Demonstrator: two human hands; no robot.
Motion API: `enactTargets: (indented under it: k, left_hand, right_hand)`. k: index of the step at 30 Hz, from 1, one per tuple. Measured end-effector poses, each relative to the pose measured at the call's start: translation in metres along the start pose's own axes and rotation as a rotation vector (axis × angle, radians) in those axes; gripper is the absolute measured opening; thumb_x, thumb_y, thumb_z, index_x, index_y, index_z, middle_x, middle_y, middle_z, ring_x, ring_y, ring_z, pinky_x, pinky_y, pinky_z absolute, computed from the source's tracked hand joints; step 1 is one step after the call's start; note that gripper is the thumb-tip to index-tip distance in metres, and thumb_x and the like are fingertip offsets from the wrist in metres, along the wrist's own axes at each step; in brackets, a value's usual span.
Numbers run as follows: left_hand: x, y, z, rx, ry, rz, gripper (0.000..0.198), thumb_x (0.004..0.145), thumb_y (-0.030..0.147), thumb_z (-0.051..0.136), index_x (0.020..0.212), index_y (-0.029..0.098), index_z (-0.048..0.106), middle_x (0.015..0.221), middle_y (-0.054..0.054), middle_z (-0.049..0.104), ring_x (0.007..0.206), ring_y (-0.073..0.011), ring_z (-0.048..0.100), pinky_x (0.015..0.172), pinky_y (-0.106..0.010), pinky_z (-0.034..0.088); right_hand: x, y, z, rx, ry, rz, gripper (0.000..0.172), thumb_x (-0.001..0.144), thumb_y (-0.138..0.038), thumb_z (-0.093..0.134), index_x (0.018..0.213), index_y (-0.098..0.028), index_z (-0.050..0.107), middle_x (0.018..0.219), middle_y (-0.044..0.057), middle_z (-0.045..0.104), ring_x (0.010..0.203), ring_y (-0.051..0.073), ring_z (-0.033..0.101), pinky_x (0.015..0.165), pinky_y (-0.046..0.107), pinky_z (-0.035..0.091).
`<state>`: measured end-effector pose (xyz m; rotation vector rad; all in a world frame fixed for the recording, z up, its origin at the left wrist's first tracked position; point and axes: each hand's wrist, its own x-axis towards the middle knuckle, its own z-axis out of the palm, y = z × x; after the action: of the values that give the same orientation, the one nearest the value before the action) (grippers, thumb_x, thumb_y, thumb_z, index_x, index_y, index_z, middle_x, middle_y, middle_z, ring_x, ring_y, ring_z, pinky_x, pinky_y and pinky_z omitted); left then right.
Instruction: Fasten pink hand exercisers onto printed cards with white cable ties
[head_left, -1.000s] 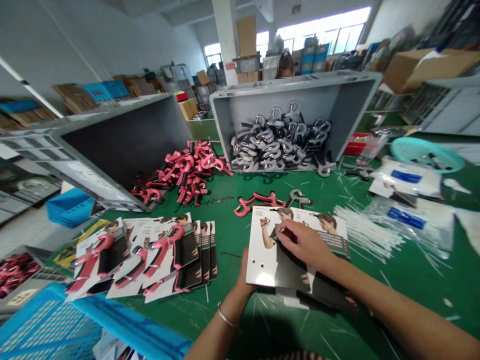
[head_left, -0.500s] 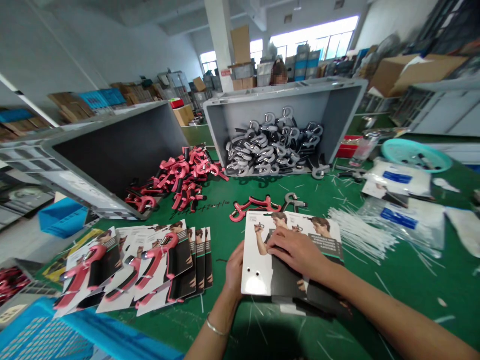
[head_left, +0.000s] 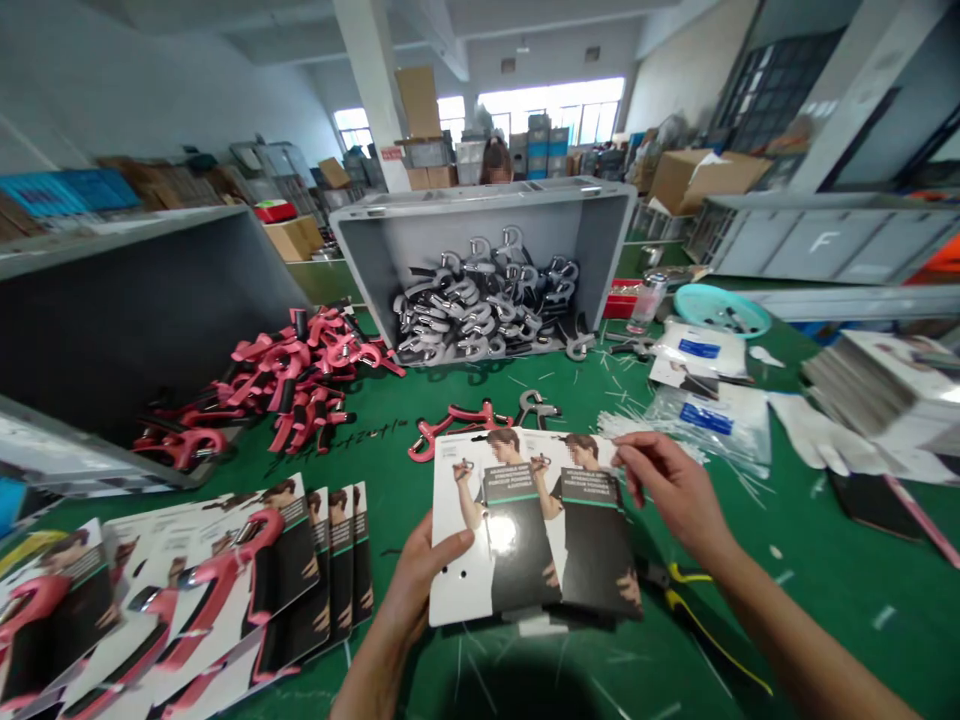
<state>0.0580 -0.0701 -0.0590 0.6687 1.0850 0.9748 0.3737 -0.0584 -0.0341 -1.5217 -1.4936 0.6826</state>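
Observation:
Two overlapping printed cards (head_left: 517,545) are in front of me, with a man's picture and dark panels on them. My left hand (head_left: 416,575) grips their left edge, thumb on the front. At the upper right corner of the right card, my right hand (head_left: 667,485) has its thumb and finger pressed together on the card's edge. Behind the cards lie a red hand grip (head_left: 457,420) and a grey hand grip (head_left: 536,408). On the left, cards with red hand grips (head_left: 217,590) fixed to them lie overlapped. Yellow-handled pliers (head_left: 690,610) rest beneath my right forearm.
A grey crate (head_left: 615,240) on its side holds grey grips; red grips (head_left: 300,370) spill from another at left. White ties (head_left: 615,425), plastic bags (head_left: 705,410), a turquoise plate (head_left: 720,300), a white glove (head_left: 810,435) and a card stack (head_left: 862,390) lie rightward.
The view has turned right, bringing the pliers and card stack into sight. My right hand has moved from the front of the cards to their upper right corner. My left thumb now shows on the front.

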Motion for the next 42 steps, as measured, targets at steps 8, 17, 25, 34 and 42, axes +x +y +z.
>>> enactTargets:
  k: [8,17,25,34,42]
  left_hand:
    - [0.025,0.033,0.022,0.175,-0.317,-0.106,0.054,0.071,0.031,0.083,0.119,0.012,0.066,0.103,-0.014,0.075,0.076,-0.0230,0.071,0.065,-0.027,0.053]
    - [-0.007,0.025,0.000,-0.070,0.050,-0.015,0.055,0.071,0.023,0.082,0.122,0.013,0.067,0.114,-0.014,0.073,0.093,-0.0249,0.072,0.075,-0.027,0.055]
    - [0.001,0.025,0.010,-0.012,0.079,0.112,0.057,0.071,0.026,0.083,0.124,0.012,0.065,0.111,-0.012,0.074,0.093,-0.0228,0.071,0.082,-0.030,0.055]
    - [-0.005,0.033,-0.017,-0.011,0.209,0.244,0.055,0.073,0.029,0.083,0.124,0.017,0.064,0.109,-0.007,0.075,0.095,-0.0215,0.071,0.078,-0.026,0.055]
    - [-0.002,0.037,0.012,0.108,-0.082,0.106,0.043,0.079,0.033,0.077,0.116,0.013,0.067,0.108,-0.013,0.075,0.089,-0.0243,0.072,0.080,-0.032,0.054]
  right_hand:
    - [-0.004,0.100,-0.019,-0.713,-0.203,0.113,0.012,0.089,-0.022,0.054,0.091,-0.015,0.063,0.100,0.016,0.065,0.082,0.024,0.063,0.066,0.030,0.043]
    - [0.006,0.111,-0.043,-0.687,-0.338,0.098,0.012,0.092,-0.023,0.050,0.090,-0.016,0.060,0.087,0.010,0.068,0.078,0.021,0.062,0.069,0.027,0.043]
    - [0.010,0.103,-0.030,-0.573,-0.325,0.161,0.003,0.079,-0.016,0.060,0.078,-0.017,0.062,0.089,0.013,0.067,0.083,0.023,0.063,0.072,0.029,0.042]
    - [-0.021,0.098,-0.082,-0.127,-0.419,0.425,0.024,0.080,-0.042,0.060,0.085,-0.019,0.056,0.059,-0.001,0.059,0.048,0.015,0.057,0.045,0.026,0.045]
    - [-0.015,0.047,-0.075,0.181,-0.360,0.385,0.040,0.083,-0.057,0.062,0.086,-0.017,0.058,0.073,0.000,0.061,0.055,0.012,0.056,0.054,0.027,0.049]
